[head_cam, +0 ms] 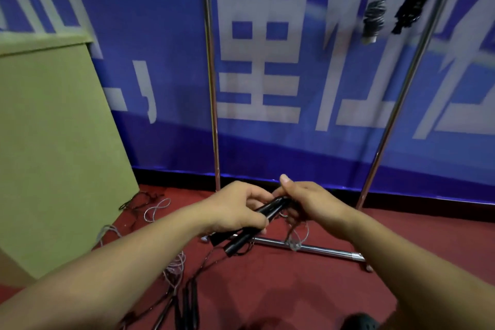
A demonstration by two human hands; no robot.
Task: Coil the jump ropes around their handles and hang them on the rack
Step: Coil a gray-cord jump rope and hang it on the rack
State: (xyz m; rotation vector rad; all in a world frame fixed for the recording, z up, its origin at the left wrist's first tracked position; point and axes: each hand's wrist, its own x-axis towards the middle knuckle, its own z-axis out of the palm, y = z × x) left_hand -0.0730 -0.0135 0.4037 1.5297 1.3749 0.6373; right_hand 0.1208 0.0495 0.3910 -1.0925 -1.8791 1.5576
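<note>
Left hand (235, 209) grips paired black handles (249, 225); right hand (308, 202) pinches the cord at their tip. Handles rigid, cord limp, tangle-prone: hold handles mid-shaft.

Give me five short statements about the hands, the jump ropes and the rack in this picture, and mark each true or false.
1. The left hand grips a pair of black handles. True.
2. The right hand rests flat on the floor. False: it is raised, at the far end of the handles.
3. Two coiled ropes, one grey and one black, hang at the rack's top right. True.
4. No ropes remain on the red floor. False: loose ropes lie there, lower left.
5. The wall behind the rack is plain white. False: a blue banner with white characters hangs there.
</note>
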